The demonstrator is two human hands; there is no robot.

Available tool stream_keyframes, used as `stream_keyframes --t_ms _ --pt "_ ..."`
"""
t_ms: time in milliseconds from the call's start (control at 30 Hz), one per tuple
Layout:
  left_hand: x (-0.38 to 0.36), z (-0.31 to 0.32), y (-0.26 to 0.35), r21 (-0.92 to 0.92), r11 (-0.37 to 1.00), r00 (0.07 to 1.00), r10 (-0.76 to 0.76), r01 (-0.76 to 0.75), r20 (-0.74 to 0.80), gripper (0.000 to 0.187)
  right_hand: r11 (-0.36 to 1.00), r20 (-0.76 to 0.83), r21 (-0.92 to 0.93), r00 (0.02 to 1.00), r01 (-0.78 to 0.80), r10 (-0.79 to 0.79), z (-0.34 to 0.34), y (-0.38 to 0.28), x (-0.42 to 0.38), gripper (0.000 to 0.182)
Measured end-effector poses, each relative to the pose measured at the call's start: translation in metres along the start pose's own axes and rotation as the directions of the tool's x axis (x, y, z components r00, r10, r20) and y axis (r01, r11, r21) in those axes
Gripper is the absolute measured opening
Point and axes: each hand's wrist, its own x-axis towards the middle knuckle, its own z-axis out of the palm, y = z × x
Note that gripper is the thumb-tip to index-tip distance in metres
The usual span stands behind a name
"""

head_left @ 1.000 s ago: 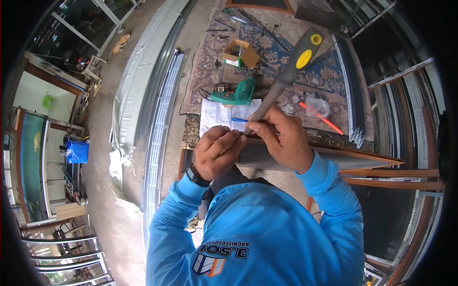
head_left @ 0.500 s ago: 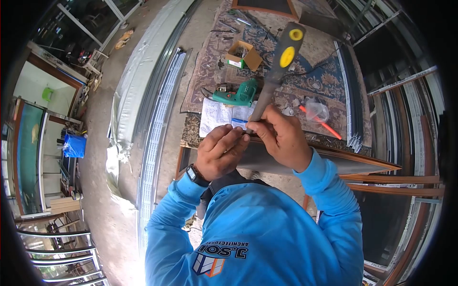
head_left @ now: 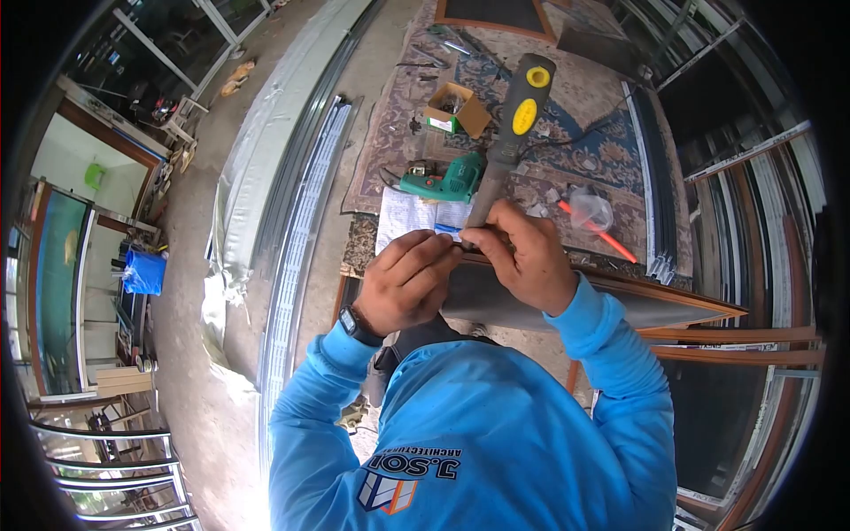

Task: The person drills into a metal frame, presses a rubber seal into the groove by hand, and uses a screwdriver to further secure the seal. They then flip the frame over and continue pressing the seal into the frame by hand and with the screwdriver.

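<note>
My right hand (head_left: pixel 527 257) is closed around the lower part of a long tool. Its dark handle (head_left: pixel 509 146), with yellow inserts in the grip, points up and away from me; my fingers hide the lower end. Close beside it, my left hand (head_left: pixel 407 283) has its fingers curled and pinched together, fingertips nearly meeting the right hand's. Whatever lies between those fingertips is too small or hidden to make out. Both hands are at the near edge of the carpeted table, above a dark panel with a brown frame (head_left: pixel 620 296). Written paper (head_left: pixel 403 219) lies just beyond my left hand.
Beyond the paper lies a green power drill (head_left: pixel 452 180), with an open cardboard box (head_left: pixel 456 111) farther back. A clear plastic container (head_left: pixel 589 210) and an orange-red tube (head_left: pixel 611 243) lie to the right. Long metal profiles (head_left: pixel 310 195) run along the left.
The tool's grip end has dipped slightly and shifted a little left. Both hands keep nearly the same hold, and the whole view has shifted slightly.
</note>
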Motion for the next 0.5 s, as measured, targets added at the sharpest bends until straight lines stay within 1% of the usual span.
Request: stream_keyframes --t_ms 167,333,433,500 --pt "0.005 0.000 -0.001 -0.014 1.000 1.000 -0.008 0.008 -0.004 0.044 1.000 -0.003 0.001 1.000 -0.022 0.022 0.000 -0.002 0.000 0.013" --pt "0.010 -0.003 0.000 -0.043 0.998 0.999 -0.040 0.040 0.015 0.037 0.994 0.030 -0.090 0.998 0.064 -0.061 -0.001 -0.005 0.003 0.016" --pt "0.023 -0.029 -0.010 -0.239 0.949 0.978 -0.192 0.207 0.086 0.033 0.986 0.051 -0.128 0.994 0.106 -0.100 -0.003 -0.005 0.002 0.017" --pt "0.078 -0.069 -0.019 -0.190 0.977 0.989 -0.118 0.100 -0.089 0.027 0.981 0.063 -0.152 0.991 0.124 -0.115 -0.001 -0.004 0.001 0.018"
